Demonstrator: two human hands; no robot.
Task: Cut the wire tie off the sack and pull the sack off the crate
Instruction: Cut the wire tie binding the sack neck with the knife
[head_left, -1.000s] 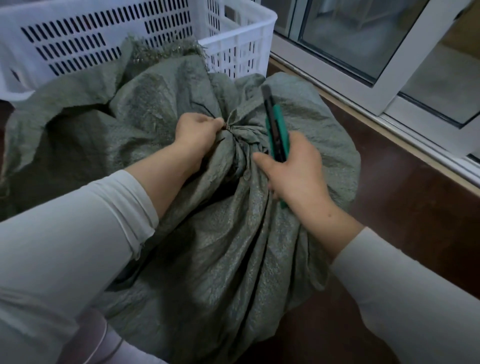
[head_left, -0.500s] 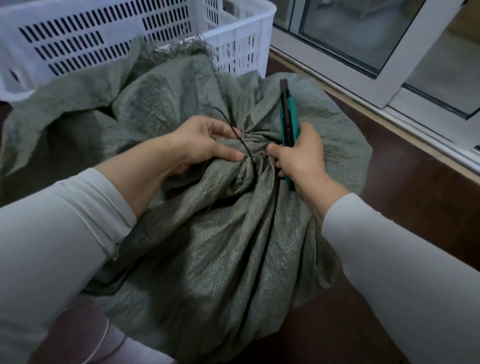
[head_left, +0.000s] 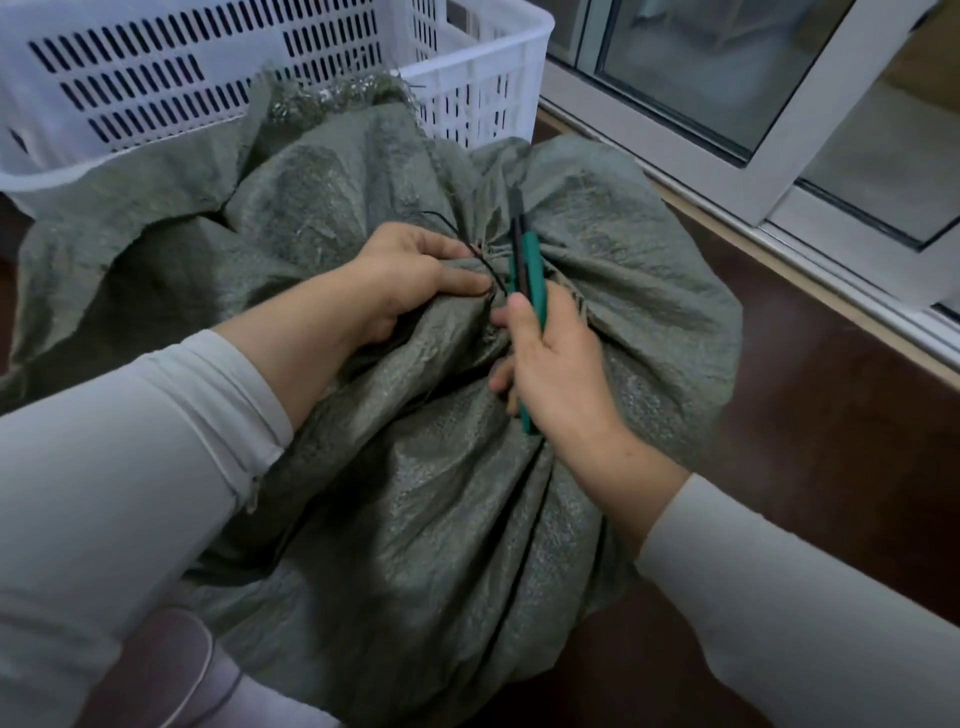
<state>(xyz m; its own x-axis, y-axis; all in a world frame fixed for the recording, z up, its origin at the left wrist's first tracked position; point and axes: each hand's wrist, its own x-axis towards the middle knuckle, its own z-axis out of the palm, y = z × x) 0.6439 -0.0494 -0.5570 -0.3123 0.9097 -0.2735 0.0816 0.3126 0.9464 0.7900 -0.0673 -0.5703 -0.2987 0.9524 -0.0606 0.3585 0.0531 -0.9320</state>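
The sack (head_left: 426, 467) on the floor (head_left: 810, 415) hides its crate. Left hand (head_left: 410, 280) pinches the bunched neck at the black tie (head_left: 480, 260); right hand (head_left: 550, 364) grips a green cutter (head_left: 530, 270), now nearer the tie.

Dim, even indoor light; soft focus; wide-angle bend at the edges.
Pale daylight enters through the window (head_left: 727, 78) at upper right. The sack (head_left: 415, 493) shows faint sheen and deep shadow in its folds. Sleeves (head_left: 104, 467) at the bottom edges blur. The crate (head_left: 156, 78) rim curves.
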